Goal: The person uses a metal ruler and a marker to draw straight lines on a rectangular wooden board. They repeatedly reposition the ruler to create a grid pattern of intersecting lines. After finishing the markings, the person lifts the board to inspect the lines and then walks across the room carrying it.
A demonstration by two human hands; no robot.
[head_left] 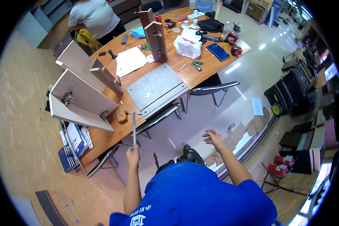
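Observation:
My left hand is closed around the lower end of a thin, straight metal bar, which points up and away toward the table's near edge. My right hand hangs over the floor to the right, fingers apart, with nothing in it. Just beyond the bar, an orange tape measure lies on the wooden table. A grey board with dark grooves rests flat at the near edge. To its left stand joined pale panels with metal hinges on their inner faces.
Black chairs stand along the table's near side. Farther back are a brown hinged panel piece, a white bag, a dark blue notebook and power drills. A person in a grey shirt stands beyond the table.

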